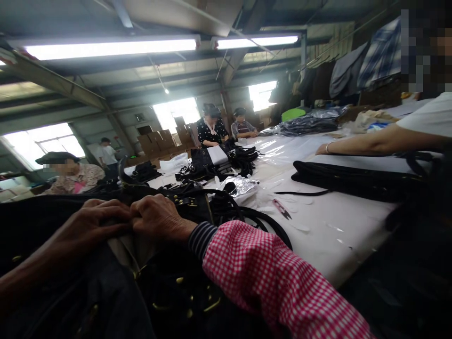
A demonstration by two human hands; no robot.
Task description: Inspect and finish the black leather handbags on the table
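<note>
A black bag (116, 282) with gold-coloured metal fittings fills the lower left, and a lighter greyish part shows at its opening. My left hand (100, 219) reaches in from the left with its fingers closed on the bag's upper edge. Right beside it, my right hand (155, 217), below a striped cuff and a pink-and-white checked sleeve, is curled tightly on the same edge. The fingertips of both hands are hidden in the dark cloth. Just beyond lie black straps (268, 221) and more black pieces with gold fittings.
On the white-covered table (328, 240) lie pink thread snips (281, 208), a thin black strip (303, 193) and crumpled clear plastic (243, 187). A co-worker's arm (374, 141) rests over a flat black bag (349, 181) at right. Other people work beside piles of black bags (201, 162) farther back.
</note>
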